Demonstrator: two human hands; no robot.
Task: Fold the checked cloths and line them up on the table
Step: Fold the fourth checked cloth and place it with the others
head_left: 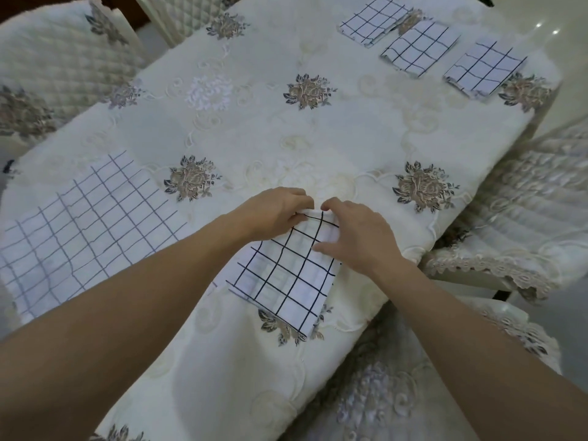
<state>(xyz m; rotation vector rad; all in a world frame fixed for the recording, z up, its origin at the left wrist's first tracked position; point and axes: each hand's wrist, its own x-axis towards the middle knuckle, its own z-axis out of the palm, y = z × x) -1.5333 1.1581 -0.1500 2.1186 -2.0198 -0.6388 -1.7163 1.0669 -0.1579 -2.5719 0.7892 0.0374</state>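
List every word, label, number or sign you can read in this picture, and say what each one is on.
None: no word, number, label or sign can be read anywhere in this view.
The cloth being folded, the spread cloth and the three folded cloths bear only dark grid lines.
The tablecloth bears only embroidered flowers.

A cream embroidered tablecloth [254, 135] with grey-brown flower motifs [308, 90] covered the desk [366, 132] and hung over its edges. At the upper left stood a chair [63, 62] in a quilted cream cover bearing the same flowers, with a second quilted chair back [181, 14] just beyond it. On the right, a chair seat [528, 214] wore a lace-trimmed cover. The pale glossy floor [563, 55] at the upper right reflected small bright lights [538, 25].
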